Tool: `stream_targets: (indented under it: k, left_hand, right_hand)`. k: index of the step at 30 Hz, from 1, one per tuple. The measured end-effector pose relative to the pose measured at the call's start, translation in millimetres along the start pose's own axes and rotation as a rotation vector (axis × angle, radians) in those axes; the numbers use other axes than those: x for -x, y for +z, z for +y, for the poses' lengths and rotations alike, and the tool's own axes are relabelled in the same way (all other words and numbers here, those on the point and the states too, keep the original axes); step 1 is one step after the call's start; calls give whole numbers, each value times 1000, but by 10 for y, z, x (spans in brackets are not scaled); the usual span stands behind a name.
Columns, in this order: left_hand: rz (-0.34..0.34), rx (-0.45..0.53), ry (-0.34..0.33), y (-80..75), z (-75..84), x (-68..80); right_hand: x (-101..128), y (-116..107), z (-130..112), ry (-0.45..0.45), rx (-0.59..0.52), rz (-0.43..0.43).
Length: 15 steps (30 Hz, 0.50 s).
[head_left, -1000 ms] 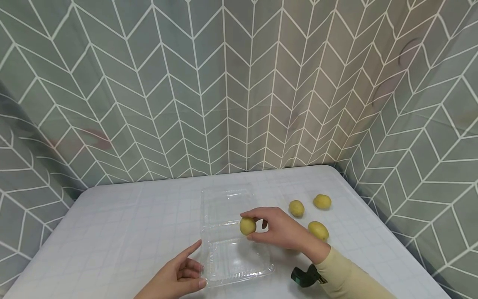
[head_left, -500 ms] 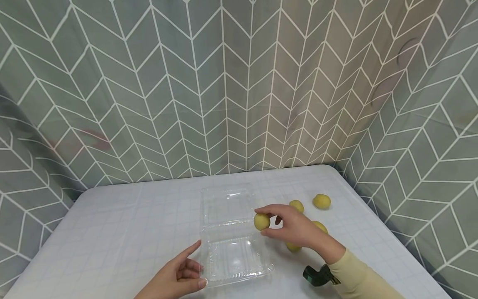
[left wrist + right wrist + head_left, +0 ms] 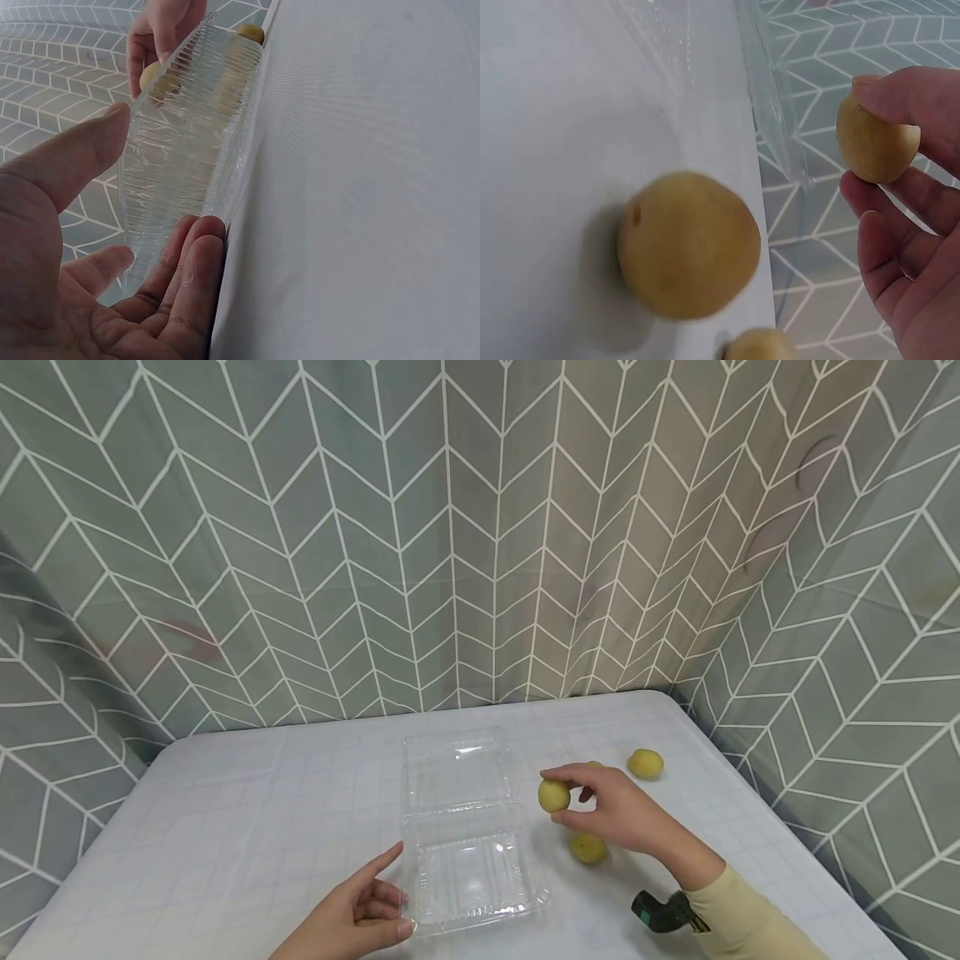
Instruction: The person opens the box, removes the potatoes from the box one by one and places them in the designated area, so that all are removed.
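My right hand (image 3: 618,810) pinches a yellow lemon (image 3: 553,796) between thumb and fingers, raised above the table to the right of a clear plastic clamshell box (image 3: 476,872). The right wrist view shows this lemon (image 3: 874,146) held at the fingertips. The box lies unfolded, its lid (image 3: 457,768) on the far side and its base nearer me. At the base's left side is my left hand (image 3: 348,910), fingertips against the edge. In the left wrist view its loosely bent fingers (image 3: 196,281) touch the ribbed plastic wall (image 3: 176,161) without gripping it.
Below the right hand sits another lemon (image 3: 588,848), and one more (image 3: 647,764) lies farther right. A lemon behind the hand is mostly hidden. A dark device (image 3: 663,912) is strapped at the right wrist. Patterned curtains (image 3: 480,527) hang behind the white-covered table (image 3: 262,827).
My right hand has moved right with the lemon, from over the box to beside it. A lemon under that hand has come into view. The left hand and the box stay put.
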<state>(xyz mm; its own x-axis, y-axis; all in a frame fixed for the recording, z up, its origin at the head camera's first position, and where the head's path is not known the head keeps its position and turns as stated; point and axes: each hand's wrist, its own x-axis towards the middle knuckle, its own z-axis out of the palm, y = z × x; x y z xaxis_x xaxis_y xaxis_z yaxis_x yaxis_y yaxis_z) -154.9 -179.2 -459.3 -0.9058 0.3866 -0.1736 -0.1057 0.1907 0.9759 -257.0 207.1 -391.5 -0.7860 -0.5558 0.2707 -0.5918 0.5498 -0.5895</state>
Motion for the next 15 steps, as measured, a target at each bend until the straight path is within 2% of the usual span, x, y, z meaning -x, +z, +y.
stream_targets:
  k: [15]
  left_hand:
    - [6,4,-7,2,-7,4]
  right_hand:
    - [237,-175,274,52,14,90]
